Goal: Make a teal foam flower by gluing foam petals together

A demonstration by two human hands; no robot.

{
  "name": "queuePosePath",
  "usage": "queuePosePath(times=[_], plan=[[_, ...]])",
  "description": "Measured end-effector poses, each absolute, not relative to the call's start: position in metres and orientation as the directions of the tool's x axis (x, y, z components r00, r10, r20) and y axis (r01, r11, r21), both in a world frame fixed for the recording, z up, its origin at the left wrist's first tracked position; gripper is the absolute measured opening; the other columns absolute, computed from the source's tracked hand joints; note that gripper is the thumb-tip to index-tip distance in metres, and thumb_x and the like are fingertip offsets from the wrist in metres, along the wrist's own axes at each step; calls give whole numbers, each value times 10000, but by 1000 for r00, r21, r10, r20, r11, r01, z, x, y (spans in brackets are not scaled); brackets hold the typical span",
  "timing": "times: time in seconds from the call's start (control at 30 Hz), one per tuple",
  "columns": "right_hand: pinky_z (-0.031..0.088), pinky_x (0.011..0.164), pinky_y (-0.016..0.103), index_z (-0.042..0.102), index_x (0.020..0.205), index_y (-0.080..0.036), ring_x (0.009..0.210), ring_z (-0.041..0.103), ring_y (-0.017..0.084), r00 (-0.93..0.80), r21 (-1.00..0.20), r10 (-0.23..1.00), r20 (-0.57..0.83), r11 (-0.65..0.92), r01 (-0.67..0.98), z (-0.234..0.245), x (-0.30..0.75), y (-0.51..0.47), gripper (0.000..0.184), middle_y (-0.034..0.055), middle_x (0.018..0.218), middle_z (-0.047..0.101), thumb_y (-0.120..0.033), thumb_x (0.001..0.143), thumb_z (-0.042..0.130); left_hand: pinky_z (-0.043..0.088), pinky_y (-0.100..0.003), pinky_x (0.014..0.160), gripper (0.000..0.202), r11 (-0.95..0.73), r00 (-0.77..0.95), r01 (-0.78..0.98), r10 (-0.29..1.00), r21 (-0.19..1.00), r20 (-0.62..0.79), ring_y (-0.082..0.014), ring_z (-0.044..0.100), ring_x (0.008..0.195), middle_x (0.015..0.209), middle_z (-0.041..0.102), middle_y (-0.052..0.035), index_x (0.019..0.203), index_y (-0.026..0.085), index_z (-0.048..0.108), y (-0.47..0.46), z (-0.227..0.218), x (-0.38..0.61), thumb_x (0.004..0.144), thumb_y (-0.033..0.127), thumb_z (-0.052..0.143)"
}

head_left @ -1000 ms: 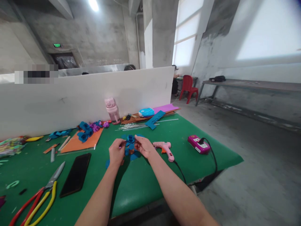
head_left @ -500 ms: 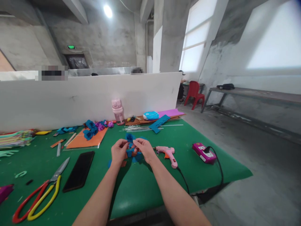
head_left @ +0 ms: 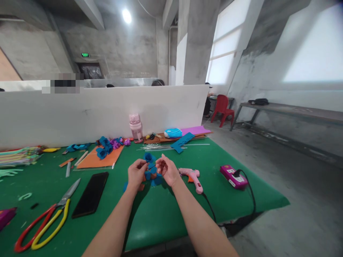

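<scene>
My left hand (head_left: pixel 137 172) pinches a blue craft flower (head_left: pixel 149 157) with curled petals, held above the green table. Just to its right, my right hand (head_left: pixel 168 170) is off the flower, its fingers raised and partly spread. Below and between the hands lie several blue pieces (head_left: pixel 156 180), some with orange bits among them. Beside my right wrist a pink glue gun (head_left: pixel 193 176) rests on its side, its nozzle hidden behind that hand.
Large scissors (head_left: pixel 52 221) and a black phone (head_left: pixel 90 194) lie at left. Blue and purple flowers (head_left: pixel 105 147) sit on an orange sheet (head_left: pixel 93 160). A pink bottle (head_left: pixel 136 127) stands by the white partition (head_left: pixel 107 110). A purple power box (head_left: pixel 232 175) with a cable is at right.
My right hand has let go of the flower and drawn a little to the right, its fingers opening. My left hand still holds the flower. The view has shifted slightly.
</scene>
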State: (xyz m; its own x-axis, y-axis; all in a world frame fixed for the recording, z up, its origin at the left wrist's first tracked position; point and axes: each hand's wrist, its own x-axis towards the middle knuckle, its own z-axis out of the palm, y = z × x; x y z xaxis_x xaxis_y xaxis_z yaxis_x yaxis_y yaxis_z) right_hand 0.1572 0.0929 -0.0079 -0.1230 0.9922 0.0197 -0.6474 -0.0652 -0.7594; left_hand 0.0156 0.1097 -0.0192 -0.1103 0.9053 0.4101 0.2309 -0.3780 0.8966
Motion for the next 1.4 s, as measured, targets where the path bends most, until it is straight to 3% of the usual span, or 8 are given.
queuePosePath(times=[0.17,0.43,0.6,0.77,1.0,1.27,1.4], plan=[[342,412,175,591,607,-142,418,424,49,-6,-768,998,-70,-58,-638,-13,158,100,251,-25,512,521,-374,628,682,444,-206,532,43,-394,-66,145,911,908,406,-106,544,530,542,567,36,607,162,562,110,-19,14,635,195,568],[410,526,205,652,816,-197,547,494,92,36,-938,978,205,207,-277,-15,154,98,170,-13,657,586,-303,694,598,450,-212,583,76,-455,24,188,888,870,459,-113,552,595,640,616,10,692,164,644,107,-17,12,679,201,578],[440,623,226,640,938,-232,687,535,124,-21,-932,939,344,338,-131,-18,152,97,242,14,912,606,-233,699,602,450,-214,573,96,-454,47,174,890,874,453,-116,550,589,645,612,5,685,169,646,105,-15,12,699,241,585],[435,698,222,648,905,-236,815,537,145,-89,-869,864,495,494,-27,-14,152,94,193,24,937,569,-227,715,612,446,-212,590,119,-473,133,131,879,871,457,-121,547,635,733,632,-17,706,165,654,103,-12,14,714,260,584],[434,612,210,648,774,-181,709,526,128,-7,-833,838,546,544,104,-10,151,91,121,27,832,564,-274,726,589,432,-202,557,140,-408,174,97,905,908,388,-107,534,581,661,607,2,784,151,650,101,-12,17,720,250,575],[428,598,222,605,766,-174,654,497,126,71,-815,830,553,522,251,-18,147,93,153,13,735,552,-320,720,601,423,-191,559,113,-428,109,101,902,898,417,-100,524,575,609,576,20,704,149,618,101,-19,20,721,255,582],[435,609,227,594,796,-174,671,500,128,64,-821,830,554,533,204,-16,147,90,181,25,780,556,-332,711,619,422,-190,544,136,-435,96,125,900,892,426,-100,523,565,603,573,22,699,150,611,103,-21,19,720,282,584]])
